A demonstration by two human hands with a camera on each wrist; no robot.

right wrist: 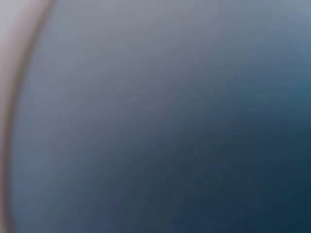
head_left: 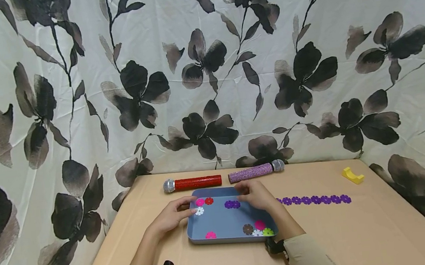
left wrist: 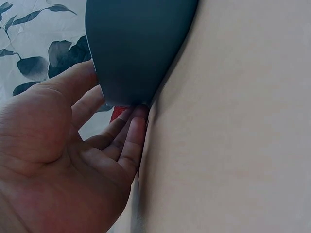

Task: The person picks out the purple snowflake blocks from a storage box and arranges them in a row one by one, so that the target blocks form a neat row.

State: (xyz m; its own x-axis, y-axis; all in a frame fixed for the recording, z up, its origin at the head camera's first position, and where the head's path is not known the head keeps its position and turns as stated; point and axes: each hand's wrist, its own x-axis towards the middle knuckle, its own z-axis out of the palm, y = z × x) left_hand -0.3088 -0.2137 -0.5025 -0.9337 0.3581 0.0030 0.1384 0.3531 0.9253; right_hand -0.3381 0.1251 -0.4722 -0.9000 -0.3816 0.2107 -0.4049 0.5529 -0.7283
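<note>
A blue-grey tray [head_left: 225, 221] lies before me on the table. My left hand [head_left: 168, 217] holds its left side; in the left wrist view, thumb and fingers close around the tray's end [left wrist: 136, 53]. Over the back right of the tray is my right hand [head_left: 257, 195], fingers bent, its fingertips close to a few purple flower pieces [head_left: 232, 204]. Whether it pinches a piece I cannot tell. Pink, red and white flower pieces [head_left: 199, 211] lie at the tray's back left, a pink one [head_left: 210, 235] at front left. Brown, pink, white and green ones [head_left: 257, 233] gather at front right.
A row of purple flower pieces [head_left: 315, 200] runs rightward across the table [head_left: 363, 233]. Behind the tray lie a red glittery microphone [head_left: 197, 183] and a purple one [head_left: 253, 172]. A curved yellow piece [head_left: 353, 175] sits at the back right. Floral cloth [head_left: 207, 85] hangs behind.
</note>
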